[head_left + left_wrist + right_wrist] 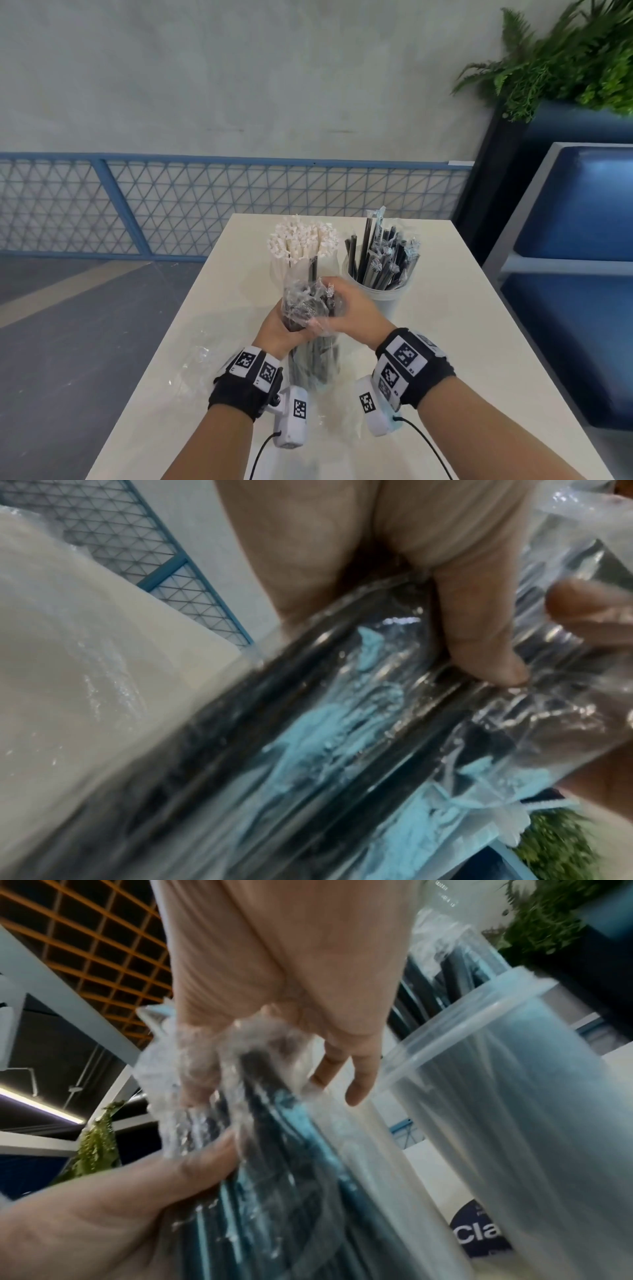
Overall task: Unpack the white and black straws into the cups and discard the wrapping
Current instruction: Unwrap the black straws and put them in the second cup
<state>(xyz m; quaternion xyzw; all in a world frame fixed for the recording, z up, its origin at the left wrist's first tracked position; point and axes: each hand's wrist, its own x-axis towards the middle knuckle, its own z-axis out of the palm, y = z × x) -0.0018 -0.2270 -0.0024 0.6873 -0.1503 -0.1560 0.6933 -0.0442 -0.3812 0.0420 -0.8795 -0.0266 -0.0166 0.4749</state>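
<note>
Over the table's middle I hold a clear plastic bag of black straws (313,346) upright. My left hand (282,327) grips it from the left, thumb (479,642) pressed on the film over the black straws (308,723). My right hand (337,305) pinches the crumpled bag top (219,1053), two fingers spread loose; the left hand (120,1204) shows below it. Behind stand two translucent cups: the left cup (279,270) full of white straws (301,240), the right cup (380,298) holding black straws (380,257), some in wrappers. The right cup (514,1096) is close beside my right hand.
A loose clear wrapping (198,363) lies on the white table (462,342) left of my left wrist. The table's left edge drops to grey floor. A blue mesh railing (205,205) runs behind; a blue bench (575,257) and plant (565,61) are at right.
</note>
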